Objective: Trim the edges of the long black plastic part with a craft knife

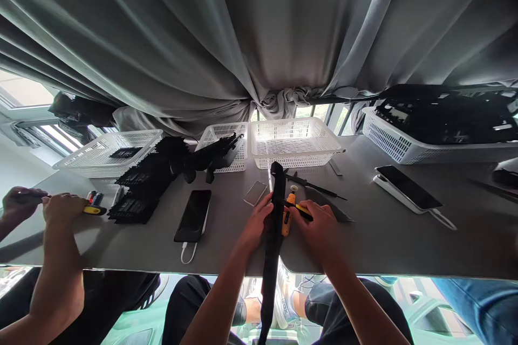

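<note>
Black strap [272, 259], long, flat and matte, is what I have at the middle of my head view. Its squared upper end is over the tabletop [230, 242]; the rest runs past the near edge and down between the wearer's knees, narrowing to a soft, slightly creased tail. It looks like dark cloth, though I cannot make out the weave from here.

I see the left hand [254, 229] closed on the strap's left side near the top. The right hand [319, 229] is clamped on a slim yellow-and-black tool [304, 212], whose dark front end meets the strap's right edge as far as I can tell. Just beside the strap lies a smooth orange tool [287, 216], partly covered.

The tabletop is smooth grey. Beyond it I have a white lattice-walled plastic basket [297, 162] and a heavy, folded grey curtain [178, 54].
</note>
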The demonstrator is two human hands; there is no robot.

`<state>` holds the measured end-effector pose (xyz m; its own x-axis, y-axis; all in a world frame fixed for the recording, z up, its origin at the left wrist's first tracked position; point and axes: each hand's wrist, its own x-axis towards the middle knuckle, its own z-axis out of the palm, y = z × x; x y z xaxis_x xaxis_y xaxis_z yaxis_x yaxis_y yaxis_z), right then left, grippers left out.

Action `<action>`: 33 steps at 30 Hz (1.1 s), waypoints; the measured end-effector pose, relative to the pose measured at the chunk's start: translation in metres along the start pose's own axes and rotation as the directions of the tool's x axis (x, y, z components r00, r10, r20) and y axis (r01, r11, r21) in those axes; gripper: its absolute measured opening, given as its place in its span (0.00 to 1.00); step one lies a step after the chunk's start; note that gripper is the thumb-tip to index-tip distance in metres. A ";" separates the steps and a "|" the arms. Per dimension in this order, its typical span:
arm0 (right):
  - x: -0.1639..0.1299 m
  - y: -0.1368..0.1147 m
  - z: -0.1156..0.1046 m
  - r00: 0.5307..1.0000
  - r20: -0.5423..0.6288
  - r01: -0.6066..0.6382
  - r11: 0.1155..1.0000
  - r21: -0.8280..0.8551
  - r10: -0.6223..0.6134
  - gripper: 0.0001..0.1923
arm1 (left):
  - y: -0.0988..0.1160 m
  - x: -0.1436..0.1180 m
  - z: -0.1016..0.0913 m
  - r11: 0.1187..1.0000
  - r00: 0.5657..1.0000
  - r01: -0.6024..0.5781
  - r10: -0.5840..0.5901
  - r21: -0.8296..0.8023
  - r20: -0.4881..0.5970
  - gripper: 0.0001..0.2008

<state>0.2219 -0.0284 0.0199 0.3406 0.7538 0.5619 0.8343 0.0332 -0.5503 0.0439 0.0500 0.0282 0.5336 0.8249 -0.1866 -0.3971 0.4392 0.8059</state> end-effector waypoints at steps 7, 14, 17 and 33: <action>0.000 0.000 -0.002 0.995 -0.062 0.080 0.996 0.024 -0.078 0.23 | -0.001 0.002 -0.002 0.999 1.000 -0.001 0.001 -0.036 0.005 0.29; -0.002 0.002 0.006 0.986 -0.053 0.159 0.986 0.040 -0.157 0.18 | 0.002 0.001 0.001 0.997 1.000 -0.024 0.023 -0.069 -0.013 0.27; -0.002 0.003 0.005 0.990 -0.042 0.135 0.990 0.033 -0.134 0.20 | 0.001 0.002 0.001 0.997 1.000 -0.016 0.015 -0.071 -0.006 0.28; 0.000 0.003 0.002 0.997 -0.057 0.060 0.998 0.011 -0.059 0.19 | 0.002 0.001 0.002 0.996 1.000 0.030 -0.029 -0.078 0.007 0.30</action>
<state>0.2235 -0.0266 0.0171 0.3146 0.7122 0.6275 0.8483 0.0857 -0.5226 0.0448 0.0509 0.0308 0.5504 0.8091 -0.2060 -0.4384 0.4901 0.7534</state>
